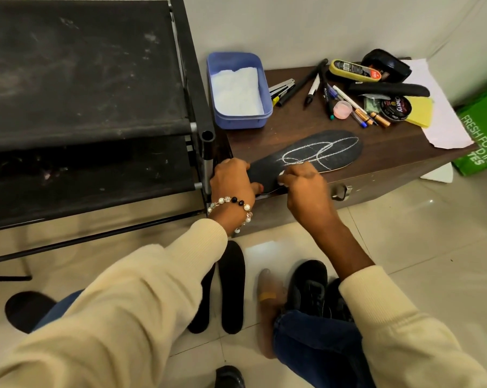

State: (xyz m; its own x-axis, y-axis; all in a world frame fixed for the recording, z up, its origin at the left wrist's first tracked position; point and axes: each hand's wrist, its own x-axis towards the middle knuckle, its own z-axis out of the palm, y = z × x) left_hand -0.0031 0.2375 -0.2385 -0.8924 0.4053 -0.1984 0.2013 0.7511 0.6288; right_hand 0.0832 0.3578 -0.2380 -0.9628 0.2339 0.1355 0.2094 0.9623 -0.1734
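A black shoe insole (339,148) lies on the dark wooden box (391,152), with looping white chalk lines drawn on it. My left hand (231,182) grips the insole's near end at the box's front edge. My right hand (302,182) pinches a small white piece of chalk (282,173) whose tip touches the insole. Two more black insoles (231,287) lie on the tiled floor between my knees, next to a black shoe (311,287).
A blue tub (238,119) with white powder stands at the box's back left. Pens, a shoe-polish tin (395,109), a yellow sponge and paper crowd the back right. A black shoe rack (82,107) stands at the left, a green bag (480,135) at the right.
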